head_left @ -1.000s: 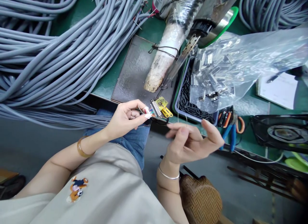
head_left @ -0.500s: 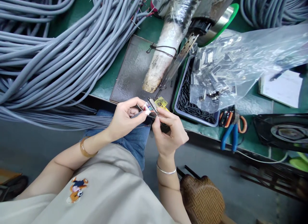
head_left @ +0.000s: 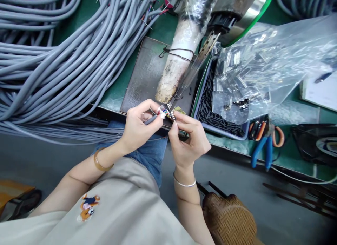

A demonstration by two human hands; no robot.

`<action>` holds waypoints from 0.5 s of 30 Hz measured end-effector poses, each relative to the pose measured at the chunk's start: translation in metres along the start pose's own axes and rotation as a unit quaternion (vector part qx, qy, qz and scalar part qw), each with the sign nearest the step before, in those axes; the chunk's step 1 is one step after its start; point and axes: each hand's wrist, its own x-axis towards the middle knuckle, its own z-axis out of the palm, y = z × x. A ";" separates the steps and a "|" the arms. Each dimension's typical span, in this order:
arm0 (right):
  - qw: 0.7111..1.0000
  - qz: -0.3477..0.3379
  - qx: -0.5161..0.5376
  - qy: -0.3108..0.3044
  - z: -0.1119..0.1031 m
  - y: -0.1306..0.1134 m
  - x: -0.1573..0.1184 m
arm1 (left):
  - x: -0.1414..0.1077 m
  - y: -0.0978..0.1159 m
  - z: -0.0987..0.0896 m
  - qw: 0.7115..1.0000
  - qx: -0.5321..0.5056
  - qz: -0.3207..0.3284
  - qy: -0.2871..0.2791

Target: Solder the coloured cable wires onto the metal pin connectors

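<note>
My left hand (head_left: pixel 140 124) pinches the end of a grey cable (head_left: pixel 150 120), whose thin coloured wires (head_left: pixel 165 112) fan out toward a metal multi-pin connector (head_left: pixel 169 111). That connector's lower end is between the thumb and fingers of my right hand (head_left: pixel 189 136). Both hands are close together at the table's front edge, below the tip of a stained white wrapped tube (head_left: pixel 171 74). A slim metal rod (head_left: pixel 188 76) slants down just above the connector. Behind my right fingertips lies a small yellow-green piece (head_left: pixel 180 111), partly hidden.
Grey cable bundles (head_left: pixel 65 62) cover the left side. Right of the dark plate (head_left: pixel 142 73) stands a bin (head_left: pixel 223 130) of small black tubes, with a plastic bag (head_left: pixel 279 87) of connectors over it. Blue-handled pliers (head_left: pixel 268 152) lie at the table edge. A woven stool (head_left: pixel 231 217) stands below.
The view has shifted, so the bin, bag and pliers appear farther right. The connector has tilted a little and sits closer to the tube's tip. More grey cable shows at my left fingers.
</note>
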 end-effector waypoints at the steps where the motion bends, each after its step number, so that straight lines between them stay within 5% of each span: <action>1: 1.000 0.001 0.002 0.000 0.000 0.001 0.000 | 0.000 0.000 0.000 1.000 0.002 -0.003 0.001; 15: 1.000 -0.016 -0.004 -0.006 -0.001 -0.004 0.007 | 0.003 0.004 -0.002 1.000 0.014 -0.006 0.002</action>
